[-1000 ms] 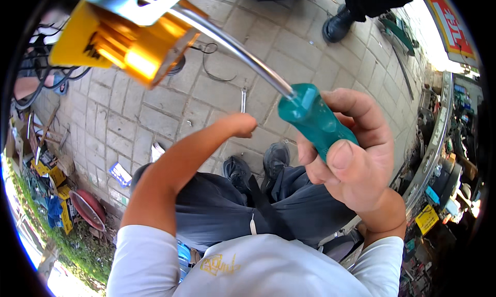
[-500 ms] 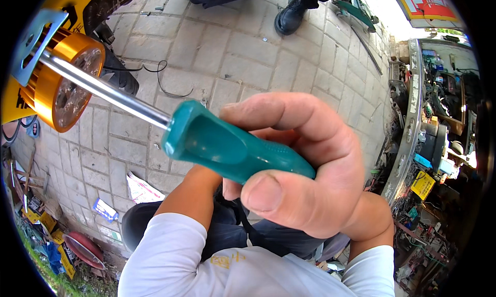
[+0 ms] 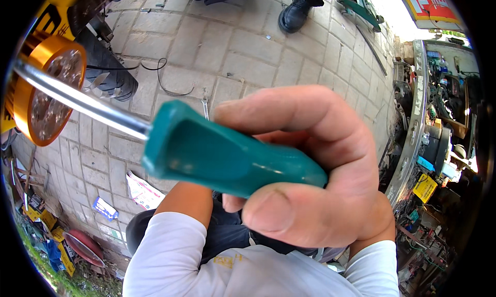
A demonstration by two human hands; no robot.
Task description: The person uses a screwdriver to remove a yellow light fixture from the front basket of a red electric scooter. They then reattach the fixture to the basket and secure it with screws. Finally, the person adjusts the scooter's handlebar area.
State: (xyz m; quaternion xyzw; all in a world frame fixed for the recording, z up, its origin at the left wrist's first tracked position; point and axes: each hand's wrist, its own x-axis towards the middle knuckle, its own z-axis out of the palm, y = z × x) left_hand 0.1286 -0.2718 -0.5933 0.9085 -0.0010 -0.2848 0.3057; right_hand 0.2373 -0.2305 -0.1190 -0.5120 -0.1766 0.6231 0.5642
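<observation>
Close in front of the view, my right hand (image 3: pixel 338 204) is closed around the teal handle of a screwdriver (image 3: pixel 206 149). The thumb presses from below and the fingers curl over the top. Its shiny metal shaft slants up to the left, and the tip runs out of the picture at the rim. Behind the shaft is a round lamp (image 3: pixel 54 98) with a gold finned housing and a clear, many-lensed face. My left arm (image 3: pixel 188 201) reaches forward and disappears behind the handle, so my left hand is hidden.
A black tyre (image 3: pixel 108 69) and a loose cable stand beyond the lamp. On the paving lie a wrench (image 3: pixel 205 110), a printed paper (image 3: pixel 143 191) and a blue-white packet (image 3: pixel 105 208). A person's black boot (image 3: pixel 294 15) is ahead. Cluttered parts and a cabinet (image 3: pixel 413 126) line the right.
My right hand and the screwdriver have come slightly closer and lower. The lamp sits further left, and the grey-blue slotted bracket at the shaft's tip has gone out of view.
</observation>
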